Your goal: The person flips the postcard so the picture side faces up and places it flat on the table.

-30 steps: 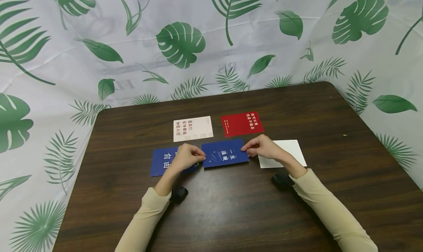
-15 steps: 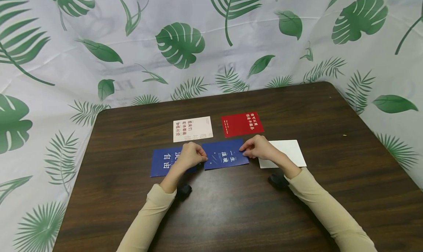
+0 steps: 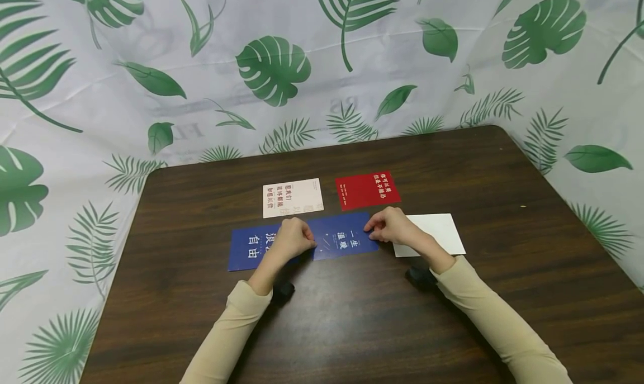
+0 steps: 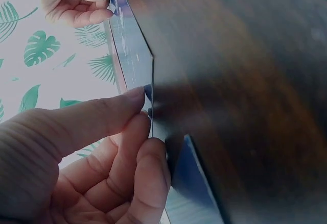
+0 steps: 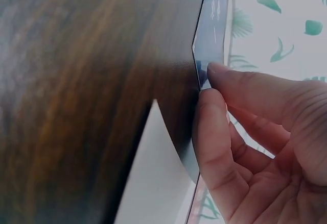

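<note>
A blue card with white characters lies in the middle row on the table. My left hand pinches its left edge; the left wrist view shows the thumb over the card's face and curled fingers at the edge. At its right edge my right hand pinches the same card, thumb on top and index finger at the rim in the right wrist view. Another blue card lies to the left, partly hidden behind my left hand and wrist. Under my right hand and wrist, a white card shows in part.
Behind the middle row lie a pale card with dark characters and a red card. The dark wooden table reaches back to a leaf-print cloth. Dark cameras hang at both wrists.
My left hand has shifted slightly right, uncovering more characters on the left blue card. My right hand has edged slightly left. Both hands stay at the middle blue card's edges.
</note>
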A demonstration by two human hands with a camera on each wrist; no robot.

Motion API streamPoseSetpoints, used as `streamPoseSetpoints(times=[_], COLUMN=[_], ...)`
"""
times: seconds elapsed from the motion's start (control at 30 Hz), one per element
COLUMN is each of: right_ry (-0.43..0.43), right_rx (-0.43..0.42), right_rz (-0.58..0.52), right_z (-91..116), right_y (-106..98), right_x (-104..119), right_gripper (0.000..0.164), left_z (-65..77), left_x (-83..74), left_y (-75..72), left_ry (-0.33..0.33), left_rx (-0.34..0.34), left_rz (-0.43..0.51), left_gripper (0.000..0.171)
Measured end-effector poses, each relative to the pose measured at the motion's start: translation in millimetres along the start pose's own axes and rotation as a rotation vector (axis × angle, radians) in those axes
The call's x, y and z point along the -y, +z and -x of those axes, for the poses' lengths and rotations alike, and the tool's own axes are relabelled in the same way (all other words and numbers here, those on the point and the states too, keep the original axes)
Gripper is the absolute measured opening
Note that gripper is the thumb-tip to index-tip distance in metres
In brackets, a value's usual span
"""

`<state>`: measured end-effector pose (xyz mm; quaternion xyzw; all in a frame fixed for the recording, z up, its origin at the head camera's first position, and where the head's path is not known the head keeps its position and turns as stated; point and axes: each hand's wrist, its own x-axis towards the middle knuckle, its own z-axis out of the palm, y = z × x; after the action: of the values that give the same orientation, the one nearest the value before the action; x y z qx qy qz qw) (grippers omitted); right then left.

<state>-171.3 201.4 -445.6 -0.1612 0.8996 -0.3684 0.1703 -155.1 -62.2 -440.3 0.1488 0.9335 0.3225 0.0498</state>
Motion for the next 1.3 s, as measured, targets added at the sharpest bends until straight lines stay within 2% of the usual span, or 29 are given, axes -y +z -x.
streamPoseSetpoints(times=[0.17, 0.37, 0.53, 0.63, 0.83, 1.1, 1.3], right_ry=[-0.013, -0.039, -0.03, -0.029, 0.01, 0.015, 0.026], right_rx=[-0.003, 0.011, -0.026, -0.059, -0.098, -0.134, -0.152], right_rz=[-0.009, -0.062, -0.126, -0.145, -0.187, -0.212, -0.234], right_z=[1, 3, 5, 8, 14, 24, 29], right_y=[-1, -5, -12, -18, -29, -40, -46], right_x=[0, -4, -5, -6, -7, -13, -16], right_gripper=[0.012, 0.016, 0.018, 0.019, 0.021, 0.022, 0.021], left_z=[0.1, 3.1, 3.2, 0.2, -7.3, -18.5, -24.2], left_x=[3.2, 6.0, 2.9, -3.2, -17.5, -36.7, -55.5], left_y=[0.7, -3.2, -4.5, -3.7, 0.8, 16.1, 26.4], left_ry=[-0.019, -0.044, -0.033, -0.02, 0.052, 0.109, 0.143], left_rx=[0.001, 0.025, 0.037, 0.036, 0.029, 0.026, 0.06], left_rz=[0.03, 0.19, 0.265, 0.314, 0.377, 0.428, 0.455], left_gripper=[0.013, 0.011, 0.009, 0.008, 0.008, 0.007, 0.01])
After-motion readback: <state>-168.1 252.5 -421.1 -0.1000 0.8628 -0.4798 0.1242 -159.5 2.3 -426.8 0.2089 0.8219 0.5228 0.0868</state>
